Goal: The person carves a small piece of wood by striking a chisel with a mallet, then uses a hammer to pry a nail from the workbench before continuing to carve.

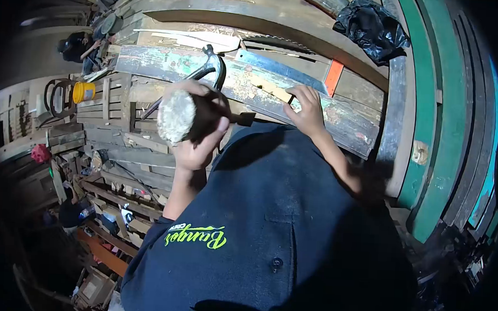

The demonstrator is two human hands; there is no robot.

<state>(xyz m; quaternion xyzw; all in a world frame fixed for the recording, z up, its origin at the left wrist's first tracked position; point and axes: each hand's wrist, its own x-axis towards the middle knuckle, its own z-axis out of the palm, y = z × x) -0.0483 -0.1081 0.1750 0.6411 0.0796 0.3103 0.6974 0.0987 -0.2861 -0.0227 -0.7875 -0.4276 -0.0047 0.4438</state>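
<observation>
My left hand (pixel 196 153) is raised close to the camera, fingers wrapped round a thick dark cylinder like a mallet (pixel 177 117), whose rough, pale round end faces up. Beyond it a claw hammer (pixel 213 65) lies on a worn, paint-flecked plank (pixel 153 61). On this plank my right hand (pixel 306 107) has its bent fingers and thumb closed at the right end of a short yellowish wooden strip (pixel 271 88). Just behind the strip lies a try square with a steel blade (pixel 286 72) and an orange stock (pixel 334 77). A short dark piece (pixel 243 119) juts out beside my left thumb.
A thick beam (pixel 255 17) runs behind the plank. At the back right sits a black plastic bag (pixel 371 28); long green boards (pixel 450 125) stand at the right. To the left are a yellow bucket (pixel 84 92), stacked timber and a seated person (pixel 78 48).
</observation>
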